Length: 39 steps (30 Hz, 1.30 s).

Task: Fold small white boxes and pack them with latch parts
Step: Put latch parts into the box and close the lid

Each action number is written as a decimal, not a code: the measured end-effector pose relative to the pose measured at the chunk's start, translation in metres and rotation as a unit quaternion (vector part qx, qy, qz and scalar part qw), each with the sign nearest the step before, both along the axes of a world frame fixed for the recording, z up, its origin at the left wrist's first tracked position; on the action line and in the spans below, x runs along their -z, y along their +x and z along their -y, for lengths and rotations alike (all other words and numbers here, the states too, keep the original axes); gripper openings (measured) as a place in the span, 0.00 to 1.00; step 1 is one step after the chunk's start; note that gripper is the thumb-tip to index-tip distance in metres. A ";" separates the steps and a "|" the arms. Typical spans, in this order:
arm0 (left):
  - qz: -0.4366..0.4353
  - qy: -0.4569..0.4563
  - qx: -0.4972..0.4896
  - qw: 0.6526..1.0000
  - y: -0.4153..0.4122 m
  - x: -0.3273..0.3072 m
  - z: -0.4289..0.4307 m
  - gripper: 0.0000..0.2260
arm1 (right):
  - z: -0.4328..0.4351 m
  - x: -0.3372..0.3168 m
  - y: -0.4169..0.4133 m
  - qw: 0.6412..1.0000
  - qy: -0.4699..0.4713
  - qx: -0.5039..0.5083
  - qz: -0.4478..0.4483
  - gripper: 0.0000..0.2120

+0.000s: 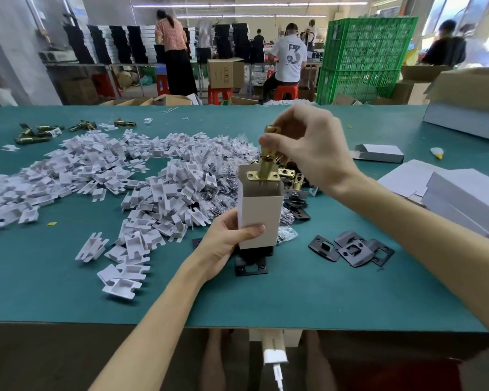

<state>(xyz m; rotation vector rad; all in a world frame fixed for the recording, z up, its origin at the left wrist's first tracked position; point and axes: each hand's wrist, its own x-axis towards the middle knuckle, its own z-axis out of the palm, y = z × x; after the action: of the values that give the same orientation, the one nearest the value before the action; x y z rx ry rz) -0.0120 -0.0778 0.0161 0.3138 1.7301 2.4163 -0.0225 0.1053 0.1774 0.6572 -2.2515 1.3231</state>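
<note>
A small white box [260, 213] stands upright with its top open, gripped near the bottom by my left hand [226, 244]. My right hand [308, 145] pinches a brass latch bolt [267, 160] from above. The latch's faceplate end points down, level with the box's mouth. Under the box lies a black strike plate [250, 266] on the green table [294, 300]. More brass latches [290, 176] lie just behind the box.
A wide heap of white folded inserts [110, 176] covers the table's left and middle. Black plates [350, 248] lie at right. Flat and folded white boxes [463, 193] are stacked far right, with one folded box [378, 153] and a glue bottle [438, 152] beyond. Other workers stand in the background.
</note>
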 end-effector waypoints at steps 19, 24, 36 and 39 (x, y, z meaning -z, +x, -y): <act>-0.017 -0.012 0.010 1.000 0.004 -0.001 -0.001 0.19 | 0.023 0.041 -0.004 0.945 0.325 -0.023 0.028 0.07; -0.016 -0.018 0.009 1.000 0.002 0.002 0.000 0.21 | 0.026 0.038 -0.007 0.927 0.374 -0.022 0.018 0.14; -0.007 -0.029 0.053 0.998 0.006 -0.007 0.004 0.16 | 0.027 0.021 0.017 0.900 0.436 -0.006 -0.020 0.13; -0.008 -0.025 0.059 0.998 0.005 -0.004 0.004 0.15 | 0.027 0.023 0.023 0.884 0.466 0.023 -0.031 0.10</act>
<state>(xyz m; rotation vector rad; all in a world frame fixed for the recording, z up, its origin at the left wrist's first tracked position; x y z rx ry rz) -0.0066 -0.0817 0.0198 0.4169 1.7243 2.2891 0.0009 0.0780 0.1540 0.9061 -2.7507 0.0895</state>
